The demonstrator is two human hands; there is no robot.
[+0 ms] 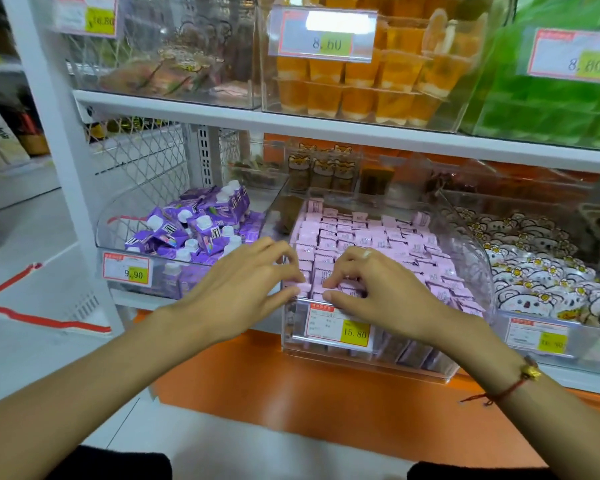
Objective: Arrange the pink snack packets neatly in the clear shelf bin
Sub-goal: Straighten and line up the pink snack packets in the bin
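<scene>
Pink packets [368,237] already stand in tidy rows through most of the clear bin [471,258]. At six o'clock, left hand [243,285] and right hand [371,282] pinch front-row packets, seemingly the last to straighten.

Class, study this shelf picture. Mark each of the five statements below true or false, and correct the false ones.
1. Both hands are at the front edge of the bin of pink packets. True: the left hand and right hand pinch pink snack packets at the front of the clear shelf bin.
2. The price tag on that bin reads 9.90. False: its price tag reads 15.80.
3. Purple cartons fill the bin to the left. True: purple cartons.
4. The right wrist is bare. False: it wears a red string bracelet.
5. The cups on the shelf above are blue. False: the jelly cups are orange.
</scene>
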